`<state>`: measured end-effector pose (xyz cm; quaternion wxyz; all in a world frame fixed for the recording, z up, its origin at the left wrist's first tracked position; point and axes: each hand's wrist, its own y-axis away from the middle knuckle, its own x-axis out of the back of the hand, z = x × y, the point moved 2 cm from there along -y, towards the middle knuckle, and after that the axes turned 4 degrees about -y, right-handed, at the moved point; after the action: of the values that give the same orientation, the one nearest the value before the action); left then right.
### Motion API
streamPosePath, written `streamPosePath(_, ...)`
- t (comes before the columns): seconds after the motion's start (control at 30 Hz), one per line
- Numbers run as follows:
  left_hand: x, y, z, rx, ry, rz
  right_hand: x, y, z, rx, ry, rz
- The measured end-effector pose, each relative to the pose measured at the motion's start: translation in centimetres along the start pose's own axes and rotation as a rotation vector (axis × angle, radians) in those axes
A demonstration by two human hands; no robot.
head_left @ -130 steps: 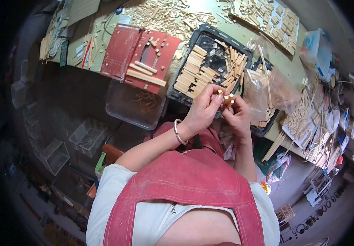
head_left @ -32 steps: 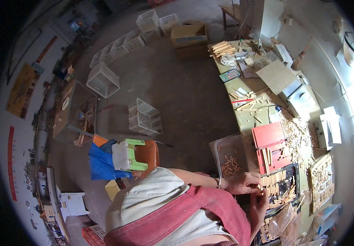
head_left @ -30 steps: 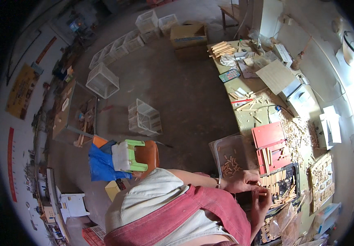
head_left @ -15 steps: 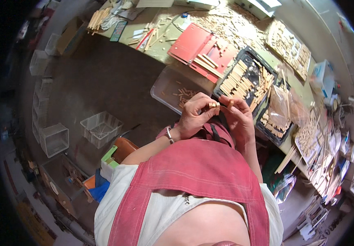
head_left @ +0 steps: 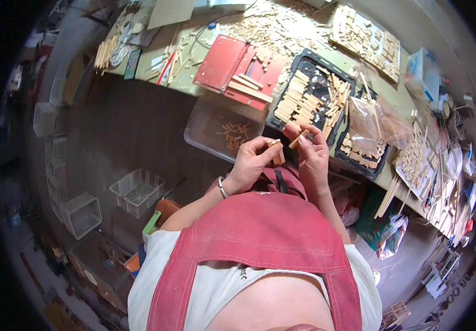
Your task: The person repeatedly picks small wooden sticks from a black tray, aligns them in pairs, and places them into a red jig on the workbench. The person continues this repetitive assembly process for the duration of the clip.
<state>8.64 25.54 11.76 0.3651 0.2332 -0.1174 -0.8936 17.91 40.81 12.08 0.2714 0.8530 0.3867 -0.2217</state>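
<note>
My left hand is closed on a few short wooden blocks, pinched side by side between thumb and fingers. A little to the right, my right hand pinches one short wooden stick, which lies aslant across the fingertips. The two hands are apart, in front of the red apron. Just beyond the left hand is a clear plastic bin with small wooden pieces in it. Beyond the right hand, a black tray holds rows of wooden sticks.
On the green workbench lies a red metal plate with sticks on it. Wood scraps and a board of small pieces are behind. Plastic bags cover part of a second tray. A white basket stands at left.
My hands have moved apart. The stick in my right hand has turned from end-on to lengthwise and aslant. The bench has shifted left in the picture.
</note>
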Motion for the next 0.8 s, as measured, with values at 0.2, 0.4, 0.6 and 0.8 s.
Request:
streamPosePath(0.2, -1.7, -2.1, -2.5, 0.255, 0.327, 0.059, 1.3, -0.3, 0.8, -0.021, -0.021, 0.089)
streamPosePath(0.4, -3.4, -5.1, -2.8, 0.199, 0.21, 0.069, 3.7, -0.5, 0.1, -0.02, 0.262, 0.186)
streamPosePath(0.6, -6.0, -7.8, -1.6, 0.069, -0.011, 0.101, 4.7, -3.1, -3.2, 0.332, 1.009, -0.01)
streamPosePath(0.8, -7.3, -10.8, -2.1, 0.097, 0.023, 0.137, 4.8, -6.2, -5.7, 0.473, 1.423, -0.211)
